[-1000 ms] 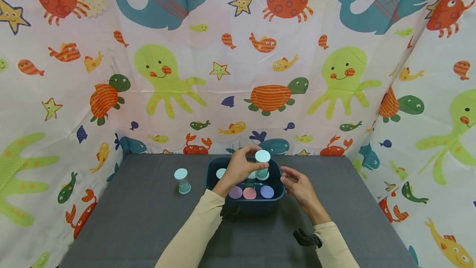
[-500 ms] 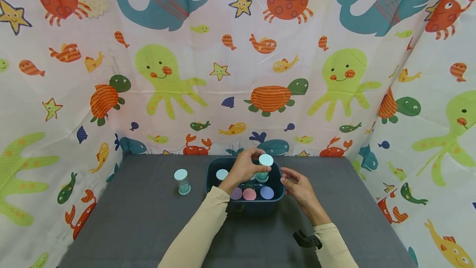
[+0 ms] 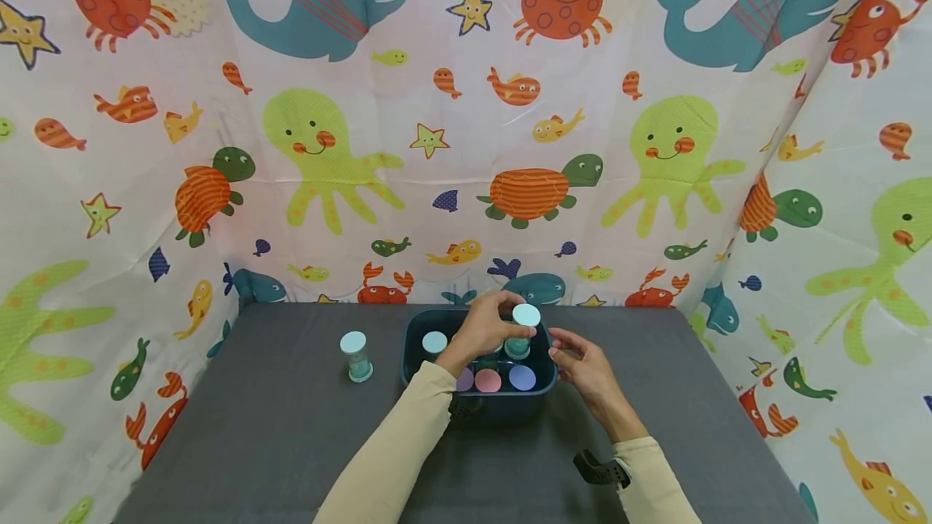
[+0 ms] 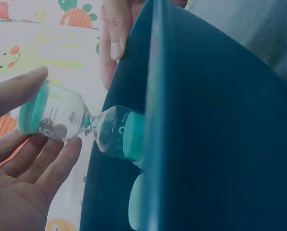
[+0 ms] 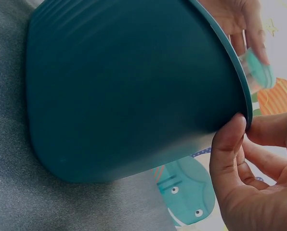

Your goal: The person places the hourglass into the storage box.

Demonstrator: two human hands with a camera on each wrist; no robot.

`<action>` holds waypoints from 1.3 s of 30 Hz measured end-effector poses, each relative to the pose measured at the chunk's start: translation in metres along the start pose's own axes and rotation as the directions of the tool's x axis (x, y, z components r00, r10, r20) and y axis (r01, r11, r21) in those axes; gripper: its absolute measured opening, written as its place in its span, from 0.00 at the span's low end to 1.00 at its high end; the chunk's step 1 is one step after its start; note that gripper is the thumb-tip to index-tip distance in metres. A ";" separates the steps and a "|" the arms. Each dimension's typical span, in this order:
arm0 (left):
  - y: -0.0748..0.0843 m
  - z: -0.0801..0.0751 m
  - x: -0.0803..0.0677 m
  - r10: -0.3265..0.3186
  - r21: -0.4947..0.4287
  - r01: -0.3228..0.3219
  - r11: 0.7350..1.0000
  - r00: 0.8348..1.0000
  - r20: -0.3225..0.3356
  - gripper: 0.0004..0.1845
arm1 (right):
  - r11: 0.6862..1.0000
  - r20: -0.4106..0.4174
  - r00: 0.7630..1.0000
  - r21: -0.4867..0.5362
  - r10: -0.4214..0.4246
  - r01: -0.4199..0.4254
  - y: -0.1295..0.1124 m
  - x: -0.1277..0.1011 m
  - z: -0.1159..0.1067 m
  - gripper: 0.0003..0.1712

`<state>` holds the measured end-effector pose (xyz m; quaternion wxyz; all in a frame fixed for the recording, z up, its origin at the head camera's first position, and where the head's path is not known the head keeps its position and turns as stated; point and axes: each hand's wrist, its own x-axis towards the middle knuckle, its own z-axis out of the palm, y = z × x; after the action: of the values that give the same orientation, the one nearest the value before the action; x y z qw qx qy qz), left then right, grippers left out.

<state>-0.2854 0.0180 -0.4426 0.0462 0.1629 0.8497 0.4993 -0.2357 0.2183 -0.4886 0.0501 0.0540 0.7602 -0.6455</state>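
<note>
My left hand (image 3: 482, 330) holds a sand timer (image 4: 66, 113) by its teal top cap, thumb on one side and fingers on the other. This timer is upright at the back right of a dark teal bin (image 3: 502, 406), its lower end inside the rim; whether it touches the bottom is hidden. At the bin's right side, my right hand (image 3: 588, 366) pinches the rim between thumb and index finger, as the right wrist view shows. Inside the bin are more round caps: a pale teal cap (image 3: 434, 341), a purple cap (image 3: 464, 380), a pink cap (image 3: 488, 380) and a lavender cap (image 3: 522, 377).
Left of the bin, another teal-capped sand timer (image 3: 357, 357) stands upright on the grey tabletop (image 3: 277, 443). Behind the table hangs a curtain (image 3: 437, 209) printed with sea animals, and it also runs along both sides.
My left hand has moved slightly right and down, lowering the sand timer toward the bin's back right corner. My right hand stays at the rim.
</note>
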 end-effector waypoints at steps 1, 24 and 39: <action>0.000 0.001 0.000 -0.001 0.004 0.001 1.000 1.000 0.003 0.26 | 1.000 0.001 1.000 0.000 -0.001 0.001 0.000 0.000 0.000 0.23; -0.021 0.011 0.010 -0.023 0.169 0.014 0.986 0.999 0.048 0.26 | 1.000 -0.001 1.000 0.015 0.007 -0.007 0.000 0.000 0.001 0.23; -0.034 0.018 0.014 -0.022 0.291 0.009 0.957 0.999 0.042 0.26 | 1.000 -0.004 1.000 0.013 0.005 -0.004 0.000 -0.001 0.001 0.23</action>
<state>-0.3026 0.0220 -0.4800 0.0449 0.1723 0.9139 0.3649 -0.2351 0.2174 -0.4884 0.0496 0.0575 0.7559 -0.6502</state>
